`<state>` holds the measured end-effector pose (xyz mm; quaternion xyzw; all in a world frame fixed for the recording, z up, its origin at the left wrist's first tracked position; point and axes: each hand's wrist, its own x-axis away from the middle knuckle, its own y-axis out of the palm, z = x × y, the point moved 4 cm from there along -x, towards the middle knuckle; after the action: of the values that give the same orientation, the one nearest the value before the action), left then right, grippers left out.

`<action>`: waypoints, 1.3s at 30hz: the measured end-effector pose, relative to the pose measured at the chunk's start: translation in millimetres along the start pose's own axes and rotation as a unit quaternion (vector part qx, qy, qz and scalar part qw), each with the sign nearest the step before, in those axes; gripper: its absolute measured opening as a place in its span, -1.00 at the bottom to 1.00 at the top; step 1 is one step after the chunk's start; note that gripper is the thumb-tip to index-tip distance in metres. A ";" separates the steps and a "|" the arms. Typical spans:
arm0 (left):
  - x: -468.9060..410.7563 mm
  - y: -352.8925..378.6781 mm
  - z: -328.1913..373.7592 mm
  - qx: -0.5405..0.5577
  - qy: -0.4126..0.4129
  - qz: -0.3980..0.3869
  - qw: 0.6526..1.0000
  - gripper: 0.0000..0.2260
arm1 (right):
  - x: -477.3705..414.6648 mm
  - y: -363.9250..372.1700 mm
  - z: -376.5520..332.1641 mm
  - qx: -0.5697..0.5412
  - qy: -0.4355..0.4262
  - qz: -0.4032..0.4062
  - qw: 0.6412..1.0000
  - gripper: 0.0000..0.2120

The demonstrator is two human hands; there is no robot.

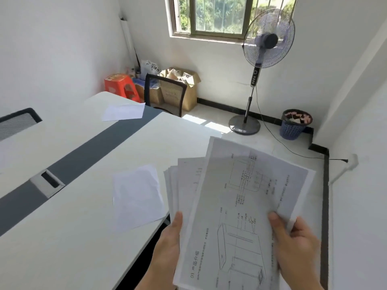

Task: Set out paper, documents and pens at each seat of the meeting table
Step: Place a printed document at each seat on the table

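The near blank sheet (137, 195) and the far blank sheet (123, 112) already lie on the meeting table (69, 231), while the left hand (168, 243) grips the stack of documents (185, 178) just off its edge and the right hand (297, 248) pinches the top document (247, 206), so documents and pens seem not yet set out.

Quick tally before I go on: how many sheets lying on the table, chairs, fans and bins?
Sheets on the table: 2
Chairs: 2
Fans: 1
Bins: 1
Total: 6
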<state>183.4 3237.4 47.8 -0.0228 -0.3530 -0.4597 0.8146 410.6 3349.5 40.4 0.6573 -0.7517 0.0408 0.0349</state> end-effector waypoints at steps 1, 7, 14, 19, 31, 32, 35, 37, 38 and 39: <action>-3.6 -1.9 5.5 0.025 -0.001 0.006 1.000 -0.46 | -8.1 9.2 1.9 -0.009 0.018 -0.008 1.000 -0.92; -26.0 -17.1 26.5 0.065 0.000 0.091 0.994 -0.53 | -60.0 71.1 12.8 -0.051 0.138 -0.124 0.981 -0.89; -42.4 -32.6 52.9 0.105 0.060 0.214 0.969 -0.49 | -110.1 155.0 14.6 -0.036 0.224 -0.312 0.923 -0.82; -37.3 -28.3 60.5 0.131 0.066 0.276 0.950 -0.77 | -125.0 201.0 22.5 -0.010 0.276 -0.377 0.884 -0.78; 0.1 -59.9 36.4 0.313 0.090 0.310 0.893 -0.58 | -80.0 278.0 27.3 -0.009 0.317 -0.500 0.806 -0.84; 3.8 -65.2 37.2 0.313 0.094 0.321 0.889 -0.59 | -75.6 284.0 26.2 -0.013 0.318 -0.506 0.802 -0.85; 14.5 -86.6 39.0 0.304 0.110 0.332 0.886 -0.64 | -59.7 300.2 23.1 -0.006 0.314 -0.522 0.793 -0.83; 21.8 -104.1 41.5 0.282 0.123 0.336 0.890 -0.72 | -48.0 309.1 23.9 0.001 0.316 -0.526 0.790 -0.80; 26.2 -111.8 44.0 0.275 0.129 0.340 0.890 -0.73 | -41.7 313.6 23.7 0.004 0.319 -0.525 0.789 -0.80; 30.3 -120.2 46.2 0.273 0.137 0.341 0.889 -0.73 | -35.7 318.6 24.5 0.004 0.321 -0.523 0.790 -0.81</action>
<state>75.9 3162.6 66.0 0.1445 -0.3197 -0.0375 0.9357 99.7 3424.3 7.3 0.8989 -0.2388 0.2280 0.2880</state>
